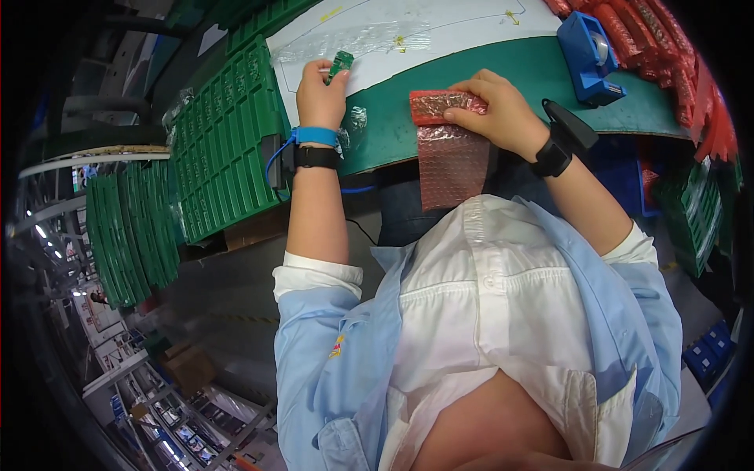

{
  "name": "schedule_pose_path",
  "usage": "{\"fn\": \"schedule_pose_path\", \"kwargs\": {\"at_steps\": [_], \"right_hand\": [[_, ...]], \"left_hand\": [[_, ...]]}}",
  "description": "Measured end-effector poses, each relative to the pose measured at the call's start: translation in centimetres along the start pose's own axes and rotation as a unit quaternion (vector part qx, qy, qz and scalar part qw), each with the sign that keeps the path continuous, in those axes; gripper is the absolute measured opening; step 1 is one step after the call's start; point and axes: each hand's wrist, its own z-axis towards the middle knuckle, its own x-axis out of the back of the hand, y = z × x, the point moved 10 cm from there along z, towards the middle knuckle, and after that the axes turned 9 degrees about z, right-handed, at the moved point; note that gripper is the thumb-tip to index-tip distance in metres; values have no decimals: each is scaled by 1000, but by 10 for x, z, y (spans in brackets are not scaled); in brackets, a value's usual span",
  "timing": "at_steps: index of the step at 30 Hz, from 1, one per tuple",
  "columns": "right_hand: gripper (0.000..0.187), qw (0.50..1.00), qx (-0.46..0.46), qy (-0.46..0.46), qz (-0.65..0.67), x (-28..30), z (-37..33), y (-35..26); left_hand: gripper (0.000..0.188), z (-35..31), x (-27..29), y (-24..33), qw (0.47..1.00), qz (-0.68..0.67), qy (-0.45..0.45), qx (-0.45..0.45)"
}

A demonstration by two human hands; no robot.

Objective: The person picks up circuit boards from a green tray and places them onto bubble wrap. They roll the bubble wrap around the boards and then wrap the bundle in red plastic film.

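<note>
My left hand (320,98) pinches a small green circuit board (341,66) between thumb and fingers, above the left part of the white sheet (463,31). A blue wrist strap (317,137) with a cord circles that wrist. On the right, my right hand (503,110) grips a strip of red bubble wrap (453,161). Its upper end is folded over into a flat roll under my thumb, and the loose end hangs past the table's front edge. Whether anything lies inside the fold I cannot tell.
Left of my hand lies a green compartment tray (228,141), with more green trays (129,231) stacked beyond it. A blue tape dispenser (589,59) stands at the right on the green table mat (377,145). Several red bubble-wrap rolls (656,47) are heaped at the far right.
</note>
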Motion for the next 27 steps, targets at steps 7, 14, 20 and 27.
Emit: {"fn": "schedule_pose_path", "kwargs": {"at_steps": [7, 14, 20, 27], "right_hand": [[38, 1000, 9, 10, 1, 1, -2, 4], [46, 1000, 9, 16, 0, 2, -1, 5], [43, 999, 24, 27, -15, 2, -2, 4], [44, 999, 28, 18, 1, 3, -2, 7]], "left_hand": [[47, -51, -3, 92, 899, -398, -162, -90], [44, -77, -9, 128, 825, -528, -154, -129], [24, -81, -21, 124, 839, -501, -148, -153], [23, -88, -14, 116, 919, -246, -99, -292]]}}
